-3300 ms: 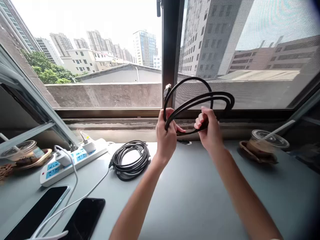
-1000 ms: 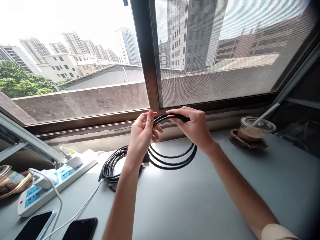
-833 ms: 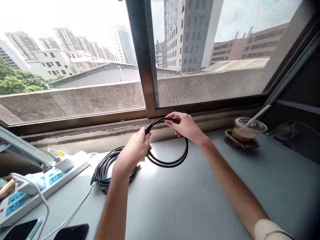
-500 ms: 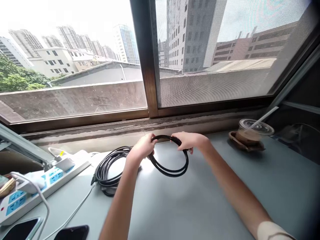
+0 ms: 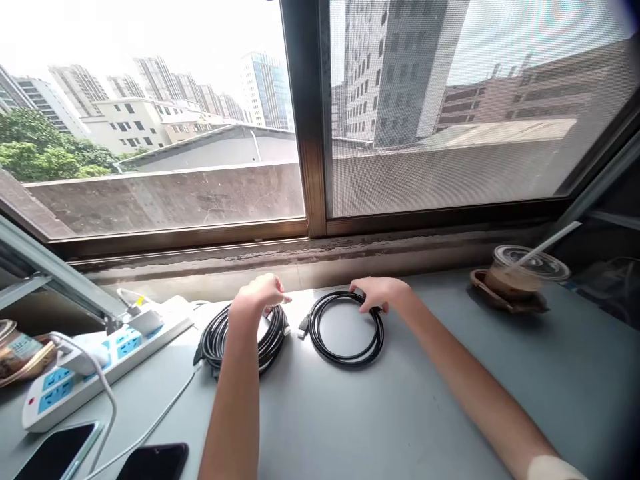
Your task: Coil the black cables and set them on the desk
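A small coil of black cable [image 5: 345, 361] lies flat on the grey tabletop, with a plug [image 5: 303, 327] showing at its left side. My right hand [image 5: 379, 293] has its fingers bent around the coil's upper right edge. To the left is a larger coil of black cable [image 5: 273, 343], with a dark plug at its left edge. Over that bigger coil hovers my left hand [image 5: 260, 293], holding nothing, fingers apart and pointing right. My left forearm hides part of the larger coil.
A white power strip [image 5: 107, 360] with chargers plugged in stands at left, near two phones [image 5: 155, 461] and a white cord. At right, a lidded drink cup [image 5: 520, 270] with a straw sits in a brown holder. The window sill [image 5: 295, 257] bounds the back.
The small coil, raised and held by both hands before, now lies on the table. My left hand has let go and moved left over the larger coil; my right stays at the small coil.
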Motion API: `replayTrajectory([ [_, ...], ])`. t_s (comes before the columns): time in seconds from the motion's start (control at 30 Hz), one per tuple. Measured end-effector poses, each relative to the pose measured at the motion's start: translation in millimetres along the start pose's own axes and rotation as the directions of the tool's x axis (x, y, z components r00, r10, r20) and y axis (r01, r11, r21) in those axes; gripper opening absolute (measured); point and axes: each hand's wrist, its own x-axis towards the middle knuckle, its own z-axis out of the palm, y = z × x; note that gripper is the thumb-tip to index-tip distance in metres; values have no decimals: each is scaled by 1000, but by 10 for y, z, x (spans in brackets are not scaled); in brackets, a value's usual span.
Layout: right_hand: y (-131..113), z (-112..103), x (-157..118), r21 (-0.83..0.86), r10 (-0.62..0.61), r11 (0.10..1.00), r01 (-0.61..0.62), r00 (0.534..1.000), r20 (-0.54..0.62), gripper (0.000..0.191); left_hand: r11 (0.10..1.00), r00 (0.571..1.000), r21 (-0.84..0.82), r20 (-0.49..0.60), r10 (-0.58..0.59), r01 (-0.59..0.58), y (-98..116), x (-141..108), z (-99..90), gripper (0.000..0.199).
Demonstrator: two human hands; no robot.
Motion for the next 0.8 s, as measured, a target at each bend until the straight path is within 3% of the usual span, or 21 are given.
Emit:
replayTrajectory([
  [0.1, -44, -47, -152, -16, -20, 1000, 19, 996, -87, 59, 979, 973, 20, 105, -206, 205, -137, 73, -39, 32],
  [0.2, -124, -76, -376, -25, -56, 998, 53, 992, -114, 56, 951, 943, -84, 179, -280, 298, -203, 163, 8, 35],
  [0.33, -210, -63, -626, 4, -176, 984, 176, 984, -38, 54, 940, 935, -209, 291, -204, 270, -226, 290, 153, 21],
  [0.43, -229, -45, -734, 22, -193, 981, 194, 980, -35, 55, 943, 947, -251, 290, -142, 218, -227, 321, 190, 19],
  [0.67, -215, -24, -927, 21, -132, 990, 138, 978, -163, 53, 970, 979, -188, 164, -121, 151, -207, 170, 3, 15],
  [0.73, -225, -11, -971, 31, -162, 985, 169, 973, -163, 53, 975, 982, -127, -29, -188, 183, -198, 69, -74, 10],
  [0.8, -243, 0, -999, 33, -202, 977, 208, 970, -135, 53, 970, 921, -116, -306, -241, 215, -193, -83, -162, 10],
])
